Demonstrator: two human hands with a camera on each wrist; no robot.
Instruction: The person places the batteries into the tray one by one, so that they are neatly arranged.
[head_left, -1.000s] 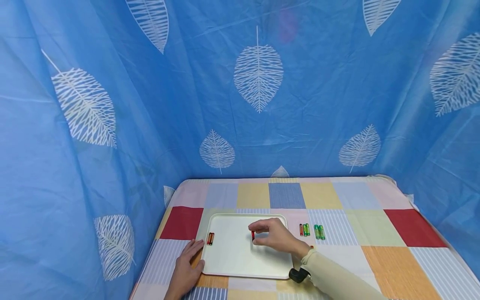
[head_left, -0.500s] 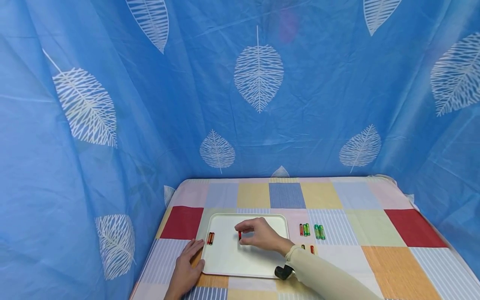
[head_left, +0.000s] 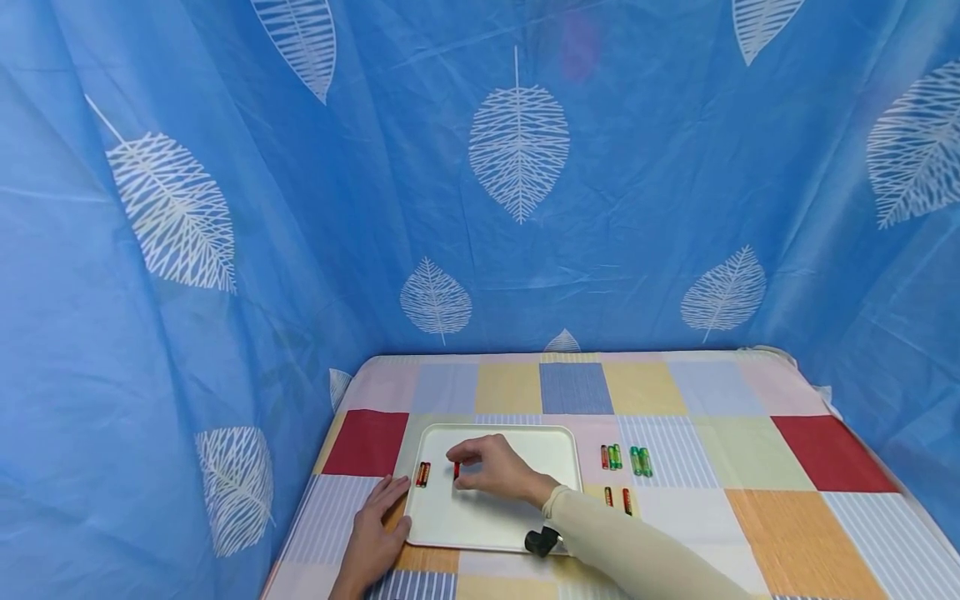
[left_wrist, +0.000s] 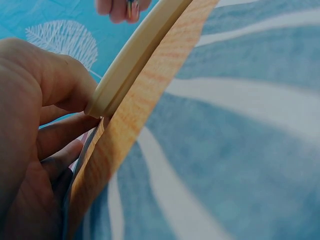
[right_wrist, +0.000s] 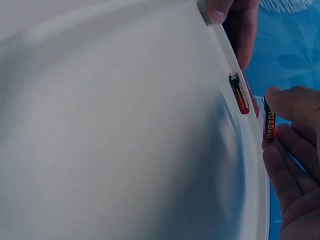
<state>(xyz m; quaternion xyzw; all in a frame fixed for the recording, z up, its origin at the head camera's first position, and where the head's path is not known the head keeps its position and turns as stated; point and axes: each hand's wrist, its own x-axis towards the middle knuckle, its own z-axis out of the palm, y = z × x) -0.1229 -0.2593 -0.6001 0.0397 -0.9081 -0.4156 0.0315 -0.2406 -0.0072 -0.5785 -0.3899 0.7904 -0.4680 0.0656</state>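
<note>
Between the thumb and fingers of my right hand (head_left: 495, 471) is a small red and black battery (right_wrist: 269, 120), pinched upright over the white tray (head_left: 487, 521). Near the tray's left rim a pair of similar red batteries (head_left: 423, 474) lies side by side; the right wrist view shows one red battery (right_wrist: 239, 93) clearly there. My left hand (head_left: 372, 529) rests at the tray's left edge, fingers fairly straight, touching the rim. The left wrist view has this hand (left_wrist: 45, 95) against the rim's corner, some fingers partly hidden.
Right of the tray, on the patchwork cloth (head_left: 772, 525), lie a red battery (head_left: 604, 457) beside green batteries (head_left: 614, 457), another green pair (head_left: 641, 461), and two separate batteries, one dark (head_left: 608, 496), one red (head_left: 627, 501). A blue leaf-print curtain (head_left: 600, 275) surrounds the table.
My right hand has moved left across the tray with the battery, closer to the pair at the left rim. The two batteries right of the tray have come into view. My left hand stays put.
</note>
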